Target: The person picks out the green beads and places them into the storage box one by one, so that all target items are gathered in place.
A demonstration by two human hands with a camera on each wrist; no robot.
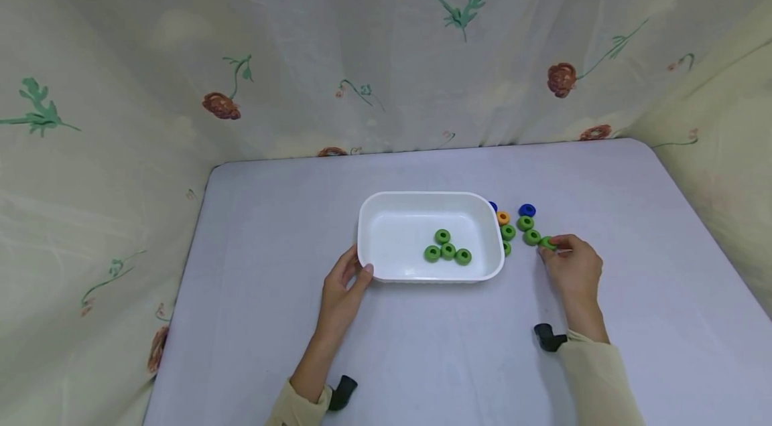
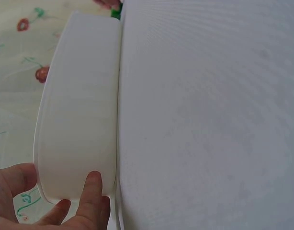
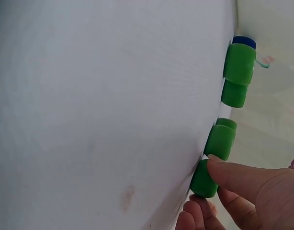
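A white rectangular tray (image 1: 398, 270) stands mid-table with several green rings (image 1: 447, 250) inside, toward its right half. My left hand (image 1: 342, 292) grips the tray's front left corner, thumb at the rim and fingers against the outer wall (image 2: 80, 120). Right of the tray, my right hand (image 1: 574, 270) pinches a green ring (image 3: 204, 179) between thumb and fingers, close to the tabletop. Other green rings (image 1: 531, 237) lie just left of that hand, with a blue ring (image 1: 527, 210) behind them.
An orange ring (image 1: 503, 218), a partly hidden blue ring (image 1: 493, 206) and more green rings (image 1: 508, 232) lie against the tray's right side. The table (image 1: 271, 225) has a pale cover. Flowered cloth (image 1: 289, 44) hangs behind the table and at both sides.
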